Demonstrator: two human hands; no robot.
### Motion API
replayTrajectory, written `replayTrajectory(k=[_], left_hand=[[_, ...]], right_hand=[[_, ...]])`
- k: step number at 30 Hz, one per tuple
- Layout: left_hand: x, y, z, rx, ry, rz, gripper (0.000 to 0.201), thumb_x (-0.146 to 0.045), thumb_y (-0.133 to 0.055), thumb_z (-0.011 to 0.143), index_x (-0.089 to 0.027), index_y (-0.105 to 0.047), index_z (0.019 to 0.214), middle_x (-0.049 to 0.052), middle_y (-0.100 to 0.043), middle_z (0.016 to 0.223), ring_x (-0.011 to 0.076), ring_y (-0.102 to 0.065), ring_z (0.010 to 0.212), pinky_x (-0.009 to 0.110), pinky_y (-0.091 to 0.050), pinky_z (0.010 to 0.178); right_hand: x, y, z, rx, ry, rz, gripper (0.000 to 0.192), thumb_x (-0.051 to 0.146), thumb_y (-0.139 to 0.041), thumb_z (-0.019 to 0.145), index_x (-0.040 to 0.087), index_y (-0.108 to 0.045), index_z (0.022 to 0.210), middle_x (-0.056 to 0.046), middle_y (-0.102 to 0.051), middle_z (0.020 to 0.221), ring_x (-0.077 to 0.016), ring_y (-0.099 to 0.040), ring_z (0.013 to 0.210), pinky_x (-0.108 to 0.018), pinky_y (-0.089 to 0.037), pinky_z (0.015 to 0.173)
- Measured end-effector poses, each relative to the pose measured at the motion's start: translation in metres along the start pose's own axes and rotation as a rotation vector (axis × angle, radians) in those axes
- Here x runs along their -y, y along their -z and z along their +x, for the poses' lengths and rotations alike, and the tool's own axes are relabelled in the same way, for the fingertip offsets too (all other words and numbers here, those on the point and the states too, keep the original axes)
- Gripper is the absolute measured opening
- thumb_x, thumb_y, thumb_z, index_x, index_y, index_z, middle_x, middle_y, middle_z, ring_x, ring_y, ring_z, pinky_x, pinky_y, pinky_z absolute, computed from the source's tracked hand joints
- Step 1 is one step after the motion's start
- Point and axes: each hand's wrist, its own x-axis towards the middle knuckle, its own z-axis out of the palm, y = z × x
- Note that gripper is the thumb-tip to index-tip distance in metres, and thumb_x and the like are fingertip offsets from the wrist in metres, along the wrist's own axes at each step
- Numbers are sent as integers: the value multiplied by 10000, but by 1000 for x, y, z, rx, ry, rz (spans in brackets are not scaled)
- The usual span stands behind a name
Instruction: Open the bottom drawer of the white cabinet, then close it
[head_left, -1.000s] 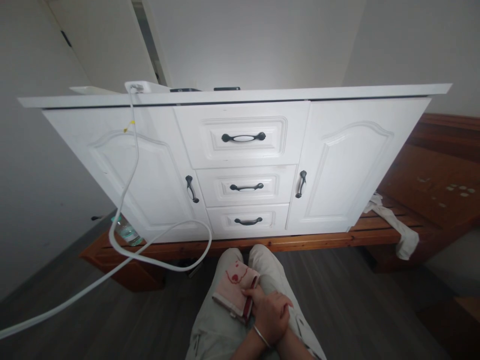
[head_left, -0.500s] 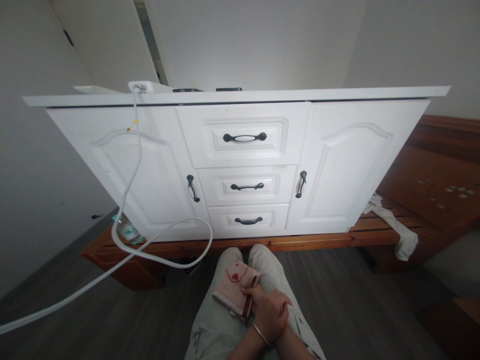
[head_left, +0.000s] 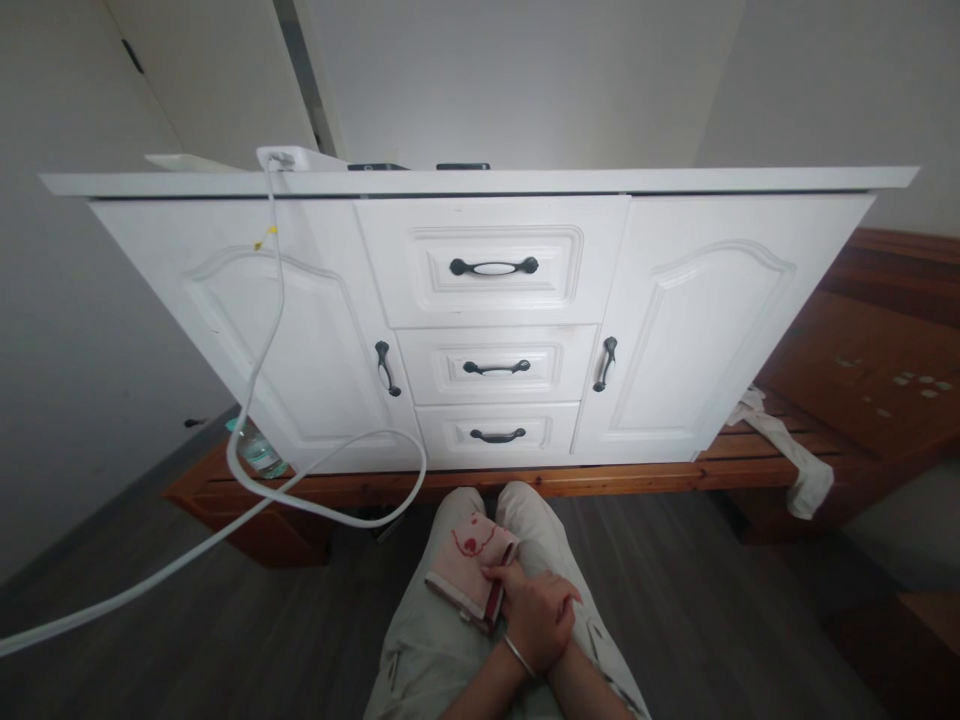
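Observation:
I sit facing a white cabinet (head_left: 690,320) with both hands stacked on my lap. My left hand (head_left: 553,618), a thin bracelet at its wrist, lies curled over my right hand (head_left: 501,577). Only the right hand's fingers show, pressed on the dark red edge of a folded pink cloth (head_left: 463,562) on my left thigh. The cabinet has three shut drawers with black handles, the top one (head_left: 493,266) being the largest, and a shut door on each side.
A white cable (head_left: 264,330) hangs from a white box on the cabinet top and loops across the floor to the left. The cabinet stands on a wooden bed frame (head_left: 862,370). A plastic bottle (head_left: 259,455) lies at its left end, a white rag (head_left: 796,462) at its right.
The view has shifted slightly, so the cabinet sits a little higher in frame. My hands and the pink cloth stay as they were.

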Motion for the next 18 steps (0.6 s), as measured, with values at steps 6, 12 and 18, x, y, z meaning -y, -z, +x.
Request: replayTrajectory(k=[6,12,18], left_hand=[[-1,1,0,3,65,-101,259,-105,-532,751,-182,-745,876,59,-766,859,224,-674,862,361,-491,844],[0,1,0,13,66,-102,258,-95,-537,753,-182,-743,881,57,-767,868,219,-678,876,353,-490,850],[1,0,-1,17,63,-93,263,-94,-542,760,-186,-749,894,60,-769,877,228,-682,886,366,-494,857]], right_hand=[[11,0,-4,-25,39,-92,363,420,-591,957,193,-619,1239,-103,-637,1272,-215,-640,1066,-436,-575,896],[14,4,-3,-23,68,-145,368,424,-592,956,192,-618,1241,-104,-635,1274,-216,-639,1067,-435,-573,899],[16,5,-3,-11,74,-167,373,415,-598,955,188,-615,1251,-106,-635,1282,-221,-642,1077,-442,-578,899]])
